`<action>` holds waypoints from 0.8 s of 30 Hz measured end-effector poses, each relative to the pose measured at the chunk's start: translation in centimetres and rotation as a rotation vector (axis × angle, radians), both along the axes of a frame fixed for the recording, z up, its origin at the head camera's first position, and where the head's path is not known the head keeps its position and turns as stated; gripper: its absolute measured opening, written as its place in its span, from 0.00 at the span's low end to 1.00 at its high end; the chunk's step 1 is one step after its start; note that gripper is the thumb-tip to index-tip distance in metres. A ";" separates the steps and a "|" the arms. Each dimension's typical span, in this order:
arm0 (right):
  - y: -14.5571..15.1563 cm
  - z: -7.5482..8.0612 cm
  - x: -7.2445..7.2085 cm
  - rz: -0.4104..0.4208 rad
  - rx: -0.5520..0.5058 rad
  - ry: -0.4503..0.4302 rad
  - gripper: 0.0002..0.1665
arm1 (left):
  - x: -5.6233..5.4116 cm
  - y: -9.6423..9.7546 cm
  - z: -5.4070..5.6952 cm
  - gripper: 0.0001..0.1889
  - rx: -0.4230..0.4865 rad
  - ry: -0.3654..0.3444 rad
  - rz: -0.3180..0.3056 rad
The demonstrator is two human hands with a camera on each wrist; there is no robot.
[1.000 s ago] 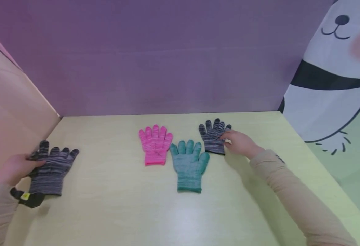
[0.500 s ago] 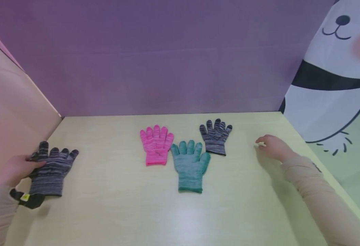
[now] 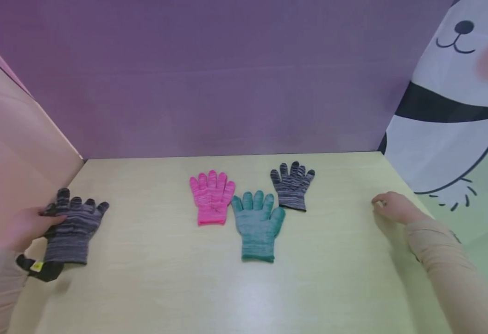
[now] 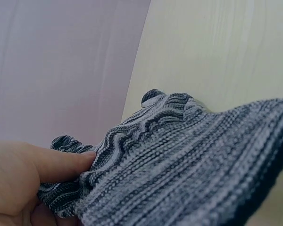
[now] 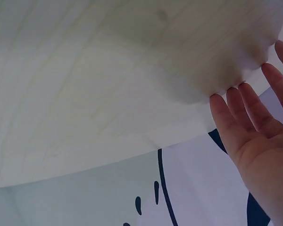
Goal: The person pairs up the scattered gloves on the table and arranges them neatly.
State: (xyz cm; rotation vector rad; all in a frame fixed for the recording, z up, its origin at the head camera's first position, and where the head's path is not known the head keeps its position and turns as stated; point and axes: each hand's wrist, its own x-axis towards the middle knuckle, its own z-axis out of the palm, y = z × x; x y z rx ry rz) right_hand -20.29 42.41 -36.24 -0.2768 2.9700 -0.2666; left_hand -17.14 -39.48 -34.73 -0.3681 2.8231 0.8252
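At the table's left edge my left hand pinches a dark grey striped knit glove by its side, thumb on top. In the left wrist view the thumb presses into the folded knit of that glove. My right hand is near the table's right edge, holding nothing; in the right wrist view its fingers are loosely bent close to the tabletop. Lying flat around the middle are a pink glove, a teal glove and a smaller dark grey striped glove.
The pale wooden table backs onto a purple panel. A pinkish panel stands along the left side. On the right hangs a printed panda sheet.
My right hand has let go of the smaller dark grey glove and moved right, towards the table edge. The left hand with its glove has shifted only slightly.
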 end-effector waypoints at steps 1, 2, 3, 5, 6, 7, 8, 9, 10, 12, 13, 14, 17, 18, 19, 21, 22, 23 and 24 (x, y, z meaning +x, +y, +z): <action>0.0 0.0 -0.1 0.008 0.001 -0.001 0.18 | 0.0 0.1 0.1 0.36 0.014 0.003 -0.016; 0.1 -0.1 -0.1 0.017 0.005 0.001 0.18 | 0.0 0.3 0.1 0.38 0.031 0.015 -0.033; 0.1 -0.1 -0.2 0.027 0.009 0.005 0.18 | 0.1 0.4 0.2 0.41 0.050 0.029 -0.052; 0.1 -0.1 -0.3 0.038 0.018 0.007 0.19 | 0.1 0.9 0.4 0.42 0.100 0.062 -0.088; 0.2 -0.1 -0.4 0.039 0.021 0.005 0.19 | 0.1 1.2 0.5 0.41 0.128 0.075 -0.099; 0.2 -0.1 -0.4 0.037 0.021 0.003 0.19 | 0.0 1.6 0.7 0.41 0.154 0.088 -0.108; 0.2 0.0 -0.4 0.035 0.020 0.001 0.19 | -0.1 2.0 1.0 0.41 0.167 0.099 -0.115; 0.1 0.0 -0.4 0.032 0.018 -0.002 0.19 | -0.2 2.5 1.3 0.42 0.170 0.088 -0.114; 0.1 0.1 -0.3 0.029 0.017 -0.003 0.20 | -0.3 3.0 1.7 0.42 0.165 0.081 -0.113; 0.1 0.1 -0.3 0.026 0.015 -0.004 0.20 | -0.6 4.1 2.5 0.44 0.149 0.038 -0.103; 0.0 0.1 -0.3 0.028 0.016 -0.002 0.20 | -0.7 4.7 2.8 0.43 0.132 0.036 -0.103; 0.0 0.1 -0.2 0.030 0.016 0.000 0.19 | -0.9 5.3 3.2 0.44 0.123 0.011 -0.101; -0.1 0.1 -0.2 0.040 0.020 0.006 0.19 | -1.4 7.4 4.2 0.43 0.106 0.008 -0.130; -0.1 0.0 -0.2 0.043 0.022 0.007 0.19 | -1.6 8.2 4.5 0.39 0.097 0.033 -0.137; 0.0 0.0 -0.2 0.045 0.024 0.010 0.19 | -1.8 9.1 4.7 0.35 0.106 0.060 -0.150; 0.0 -0.1 -0.2 0.043 0.029 0.009 0.19 | -2.3 10.8 5.3 0.26 0.106 0.094 -0.177; 0.1 -0.2 -0.2 0.040 0.032 0.006 0.19 | -2.5 11.7 5.5 0.23 0.114 0.110 -0.184; 0.1 -0.3 -0.2 0.037 0.035 0.003 0.19 | -2.8 12.7 5.7 0.22 0.126 0.128 -0.189; 0.2 -0.3 -0.2 0.035 0.038 0.001 0.20 | -3.0 13.6 5.9 0.21 0.151 0.133 -0.195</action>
